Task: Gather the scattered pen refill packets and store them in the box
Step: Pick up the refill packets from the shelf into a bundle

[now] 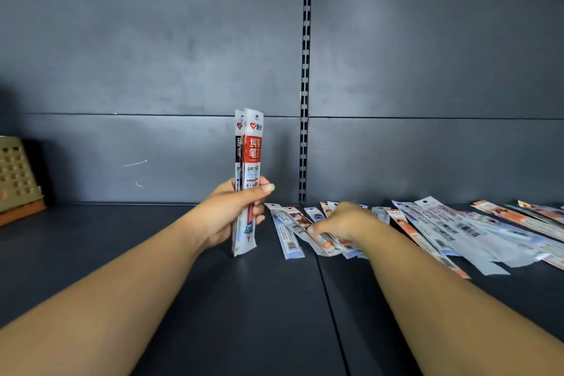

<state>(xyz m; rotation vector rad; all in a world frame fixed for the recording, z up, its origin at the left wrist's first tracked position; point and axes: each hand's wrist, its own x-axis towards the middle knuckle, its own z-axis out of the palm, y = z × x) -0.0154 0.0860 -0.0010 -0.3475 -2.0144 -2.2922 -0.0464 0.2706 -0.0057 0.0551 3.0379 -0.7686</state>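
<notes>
My left hand (236,212) grips a small upright bundle of pen refill packets (251,149), red and black labels facing me, their lower ends resting on the dark shelf (171,268). My right hand (345,221) lies palm down on several packets (288,235) spread flat on the shelf, its fingers curled over one of them. More packets (451,227) lie scattered in a row toward the right edge. The box is a tan perforated container (15,172) at the far left.
A grey metal back panel with a slotted upright (305,101) rises behind the shelf. A seam (329,299) runs front to back between two shelf boards. An orange-brown base (21,214) sits under the box.
</notes>
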